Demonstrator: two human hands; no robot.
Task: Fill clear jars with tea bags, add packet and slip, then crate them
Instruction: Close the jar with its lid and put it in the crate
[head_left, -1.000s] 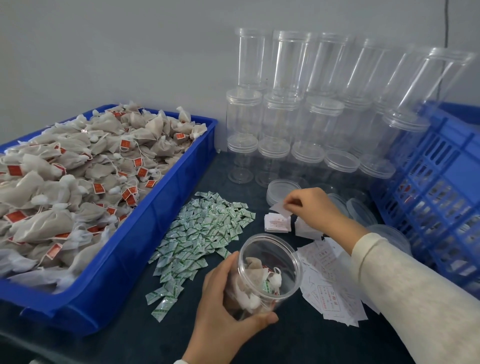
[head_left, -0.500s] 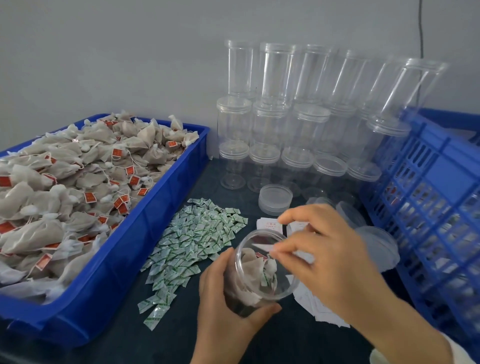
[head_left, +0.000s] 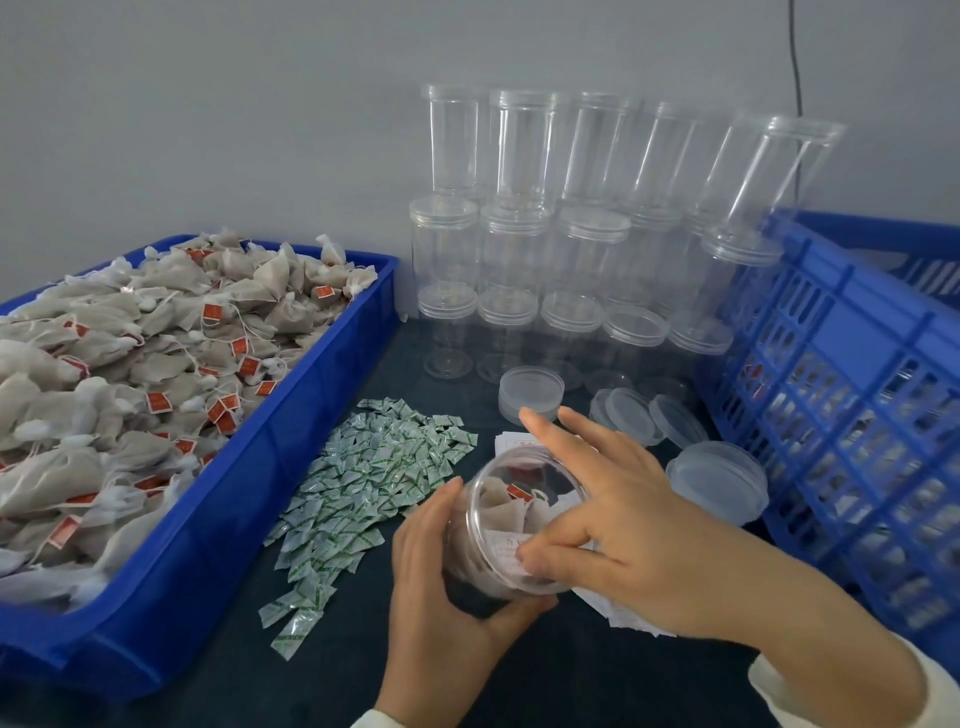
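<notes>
Gripping the open jar from below and tilting its mouth up, the left hand curls its fingers round the jar's side. The right hand reaches across the mouth and pinches a white slip at the rim; tea bags lie inside. Under the right wrist lies what looks like a heap of more slips. Left of the left hand spread green packets, and beyond them a blue tray of tea bags. Loose lids sit past the right hand, the blue crate to its right, stacked empty jars farthest back.
</notes>
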